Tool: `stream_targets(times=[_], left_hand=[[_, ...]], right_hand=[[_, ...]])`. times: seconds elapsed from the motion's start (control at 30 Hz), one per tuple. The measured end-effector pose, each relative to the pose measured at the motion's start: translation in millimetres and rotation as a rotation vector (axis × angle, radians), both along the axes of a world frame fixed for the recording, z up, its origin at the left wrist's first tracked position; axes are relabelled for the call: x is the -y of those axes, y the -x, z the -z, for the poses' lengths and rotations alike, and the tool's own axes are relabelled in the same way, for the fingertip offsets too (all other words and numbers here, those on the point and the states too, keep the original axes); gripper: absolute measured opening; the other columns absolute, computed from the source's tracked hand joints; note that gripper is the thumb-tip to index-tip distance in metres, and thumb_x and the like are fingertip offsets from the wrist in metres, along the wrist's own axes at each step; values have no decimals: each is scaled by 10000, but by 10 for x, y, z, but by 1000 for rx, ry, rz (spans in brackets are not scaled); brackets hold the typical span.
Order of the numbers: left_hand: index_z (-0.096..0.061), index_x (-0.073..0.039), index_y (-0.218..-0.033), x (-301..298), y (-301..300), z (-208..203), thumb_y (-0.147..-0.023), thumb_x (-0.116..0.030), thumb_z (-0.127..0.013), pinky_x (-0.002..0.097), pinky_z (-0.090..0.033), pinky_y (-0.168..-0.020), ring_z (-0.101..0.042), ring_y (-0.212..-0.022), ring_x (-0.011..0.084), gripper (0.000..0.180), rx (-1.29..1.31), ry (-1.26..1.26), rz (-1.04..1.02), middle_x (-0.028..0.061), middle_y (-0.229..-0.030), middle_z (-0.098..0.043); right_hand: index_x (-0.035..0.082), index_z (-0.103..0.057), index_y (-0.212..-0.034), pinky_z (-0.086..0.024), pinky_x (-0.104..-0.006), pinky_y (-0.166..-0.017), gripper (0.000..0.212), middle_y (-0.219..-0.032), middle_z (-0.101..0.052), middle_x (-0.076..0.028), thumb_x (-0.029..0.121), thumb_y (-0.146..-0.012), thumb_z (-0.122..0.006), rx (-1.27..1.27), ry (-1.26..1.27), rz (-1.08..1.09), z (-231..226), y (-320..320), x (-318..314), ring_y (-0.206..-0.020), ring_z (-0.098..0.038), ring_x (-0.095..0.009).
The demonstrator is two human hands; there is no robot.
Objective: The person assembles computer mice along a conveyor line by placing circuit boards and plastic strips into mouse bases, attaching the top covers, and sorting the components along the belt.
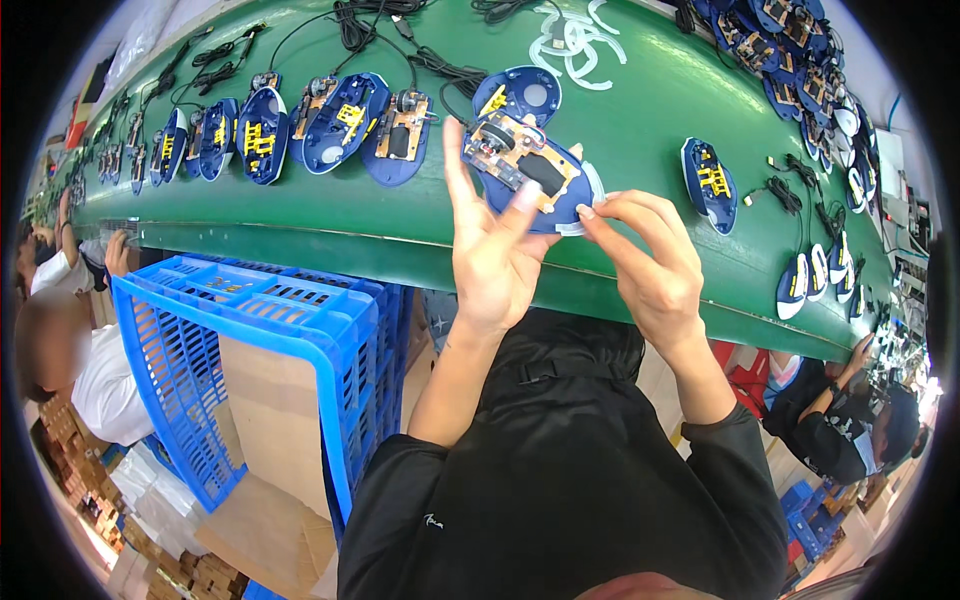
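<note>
My left hand [490,262] grips an opened computer mouse's dark blue base [562,214], its thumb over the near part and its fingers along the left side. A tan circuit board [510,150] with a scroll wheel sits in the base. At the base's right edge, my right hand [655,262] pinches a thin, pale curved strip [597,184] between thumb and fingertips. The strip follows the rim; whether it is fixed there I cannot tell. Just beyond the base lies a blue mouse top shell [535,92], inside up, with a yellow part in it.
Loose pale curved strips [580,45] lie at the far side of the green conveyor [640,110]. Opened mice [345,122] with black cables line its left; another shell [710,185] lies to the right. Mouse parts [790,50] are heaped far right. A blue crate [335,330] stands near left. Other people sit alongside.
</note>
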State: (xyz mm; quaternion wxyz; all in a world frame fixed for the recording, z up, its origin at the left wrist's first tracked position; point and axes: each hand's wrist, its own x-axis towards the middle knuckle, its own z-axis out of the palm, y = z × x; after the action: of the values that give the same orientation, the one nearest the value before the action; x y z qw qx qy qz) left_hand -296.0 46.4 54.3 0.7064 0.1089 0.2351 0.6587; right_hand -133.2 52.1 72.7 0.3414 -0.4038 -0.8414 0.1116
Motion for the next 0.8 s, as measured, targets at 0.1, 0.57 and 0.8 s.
stream_targets(times=[0.1,0.57,0.8], left_hand=[[128,-214,-1546,48,-59,28,-798,204,-560,421,-431,-1048,-497,-1262,304,1099,-241,-176,-59,167,-1401,-396],[79,-197,-1548,-26,-14,111,-794,200,-555,439,-432,-1063,-485,-1291,325,1062,-132,-98,-15,170,-1461,-344],[61,-177,-1549,-56,30,181,-803,152,-604,411,-451,-1044,-507,-1254,293,1052,-314,-144,-40,164,-1425,-371]], right_hand=[[-10,-714,-975,-546,-373,-763,384,-930,-633,-107,-50,-597,-667,34,0,1,-21,36,6,-897,-648,-299],[-70,-683,-1052,-558,-245,-735,235,-919,-707,-104,-36,-824,-730,-898,1041,382,-54,66,-68,-793,-667,-123],[-80,-684,-1077,-567,-249,-705,241,-906,-723,-123,0,-851,-711,-684,1017,391,-92,178,-186,-738,-668,-119]])
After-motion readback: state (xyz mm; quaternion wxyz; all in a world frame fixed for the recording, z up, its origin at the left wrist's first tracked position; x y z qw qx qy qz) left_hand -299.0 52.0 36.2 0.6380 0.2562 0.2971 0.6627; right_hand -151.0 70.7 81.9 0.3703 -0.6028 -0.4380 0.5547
